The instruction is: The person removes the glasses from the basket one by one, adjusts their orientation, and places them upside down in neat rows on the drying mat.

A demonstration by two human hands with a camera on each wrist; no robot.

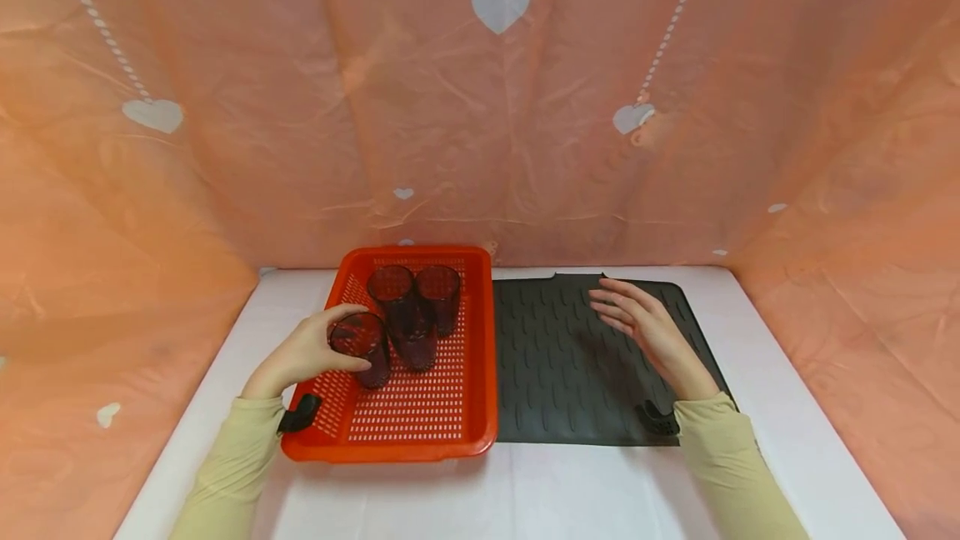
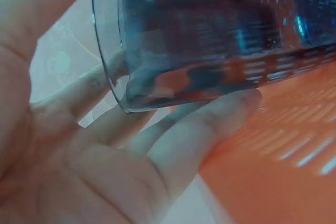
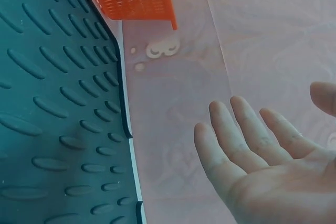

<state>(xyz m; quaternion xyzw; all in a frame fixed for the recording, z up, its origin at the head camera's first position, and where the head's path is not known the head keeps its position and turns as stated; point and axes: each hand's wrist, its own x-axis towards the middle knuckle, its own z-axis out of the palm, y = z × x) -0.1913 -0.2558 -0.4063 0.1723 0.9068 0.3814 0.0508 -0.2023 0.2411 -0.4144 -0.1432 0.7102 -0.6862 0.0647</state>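
Note:
My left hand (image 1: 303, 348) is curved around a dark, see-through drinking glass (image 1: 362, 338) at the left side of the red basket (image 1: 480, 432). Thumb and fingers lie on opposite sides of it near the rim. In the left wrist view the same glass (image 2: 189, 40) tilts across the palm, fingers (image 2: 184, 145) along its wall. Close beside it, more dark glasses (image 1: 405, 307) stand in the basket. Over the black ridged mat (image 1: 540, 365), my right hand (image 1: 637, 315) is held up with nothing in it, its fingers extended, as the right wrist view also shows.
The basket stands on a white table (image 1: 390, 498), its right side along the mat's left edge. A pink-orange curtain (image 1: 450, 148) printed with hearts closes off the back and both sides. Black straps (image 1: 300, 413) sit at the wrists.

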